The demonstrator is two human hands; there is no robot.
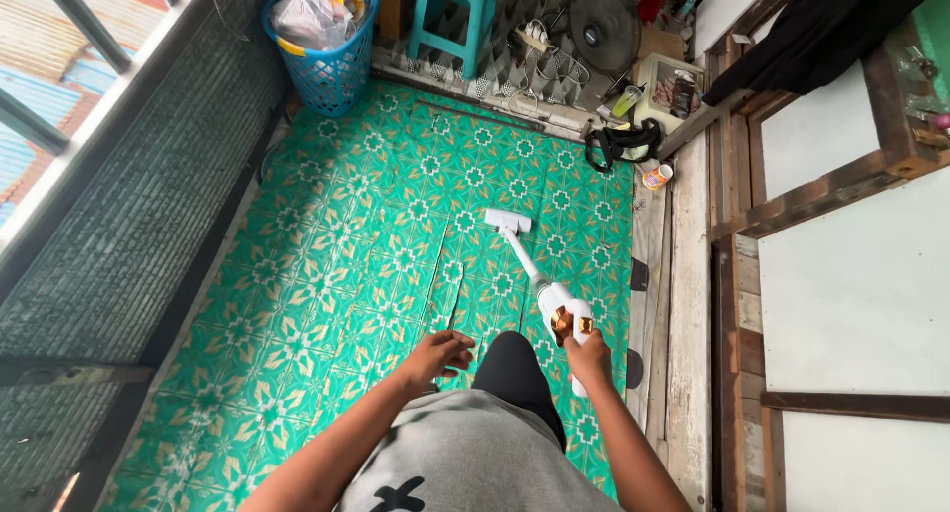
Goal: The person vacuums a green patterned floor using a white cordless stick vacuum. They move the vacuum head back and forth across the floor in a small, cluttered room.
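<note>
Vacuum point(554, 304) handle hidden inside gripping right hand point(588, 357); left hand point(440, 355) loosely curled, empty.

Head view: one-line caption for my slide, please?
Right hand grips a white stick vacuum over green patterned flooring; left hand empty.
</note>
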